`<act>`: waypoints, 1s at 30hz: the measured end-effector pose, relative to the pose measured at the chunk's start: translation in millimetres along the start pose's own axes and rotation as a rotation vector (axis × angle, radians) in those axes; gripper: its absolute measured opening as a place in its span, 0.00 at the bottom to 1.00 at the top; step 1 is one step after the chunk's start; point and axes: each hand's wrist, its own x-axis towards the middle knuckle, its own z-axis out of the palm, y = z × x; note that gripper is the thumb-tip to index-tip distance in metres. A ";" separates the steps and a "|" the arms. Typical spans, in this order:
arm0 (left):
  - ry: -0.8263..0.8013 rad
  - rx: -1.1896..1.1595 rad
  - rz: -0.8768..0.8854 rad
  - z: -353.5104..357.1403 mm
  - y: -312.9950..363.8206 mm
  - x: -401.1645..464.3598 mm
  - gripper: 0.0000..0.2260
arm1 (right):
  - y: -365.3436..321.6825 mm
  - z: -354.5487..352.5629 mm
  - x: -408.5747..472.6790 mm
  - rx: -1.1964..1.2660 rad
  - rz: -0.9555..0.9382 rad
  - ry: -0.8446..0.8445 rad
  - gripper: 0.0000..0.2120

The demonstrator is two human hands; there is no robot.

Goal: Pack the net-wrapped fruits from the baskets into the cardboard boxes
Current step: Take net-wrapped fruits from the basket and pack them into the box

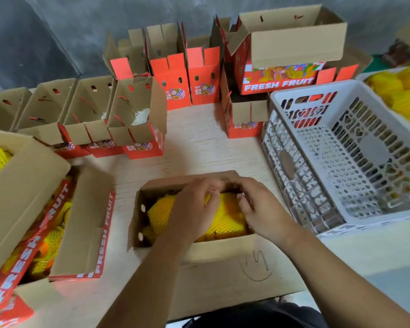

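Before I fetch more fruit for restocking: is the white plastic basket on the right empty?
Empty: the white plastic basket shows only its bare perforated floor, with no fruit inside.
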 end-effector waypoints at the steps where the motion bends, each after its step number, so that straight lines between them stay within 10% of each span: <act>1: -0.015 -0.038 0.018 15.9 18.1 7.3 0.07 | 5.5 -12.4 -3.5 0.024 0.002 0.053 0.22; 16: -0.307 -0.318 0.107 259.9 273.8 126.9 0.08 | 248.5 -340.7 -74.6 -0.164 0.268 0.534 0.25; 21: -0.204 -0.416 -0.062 303.4 299.4 144.5 0.06 | 318.8 -408.3 -44.4 -0.590 0.522 0.186 0.50; 27: -0.190 -0.391 -0.122 328.5 314.8 141.5 0.09 | 338.6 -393.4 -14.0 -0.642 0.539 0.093 0.42; 30: -0.163 -0.439 -0.175 332.0 318.5 137.7 0.08 | 332.9 -403.2 -22.6 -0.268 0.528 0.295 0.37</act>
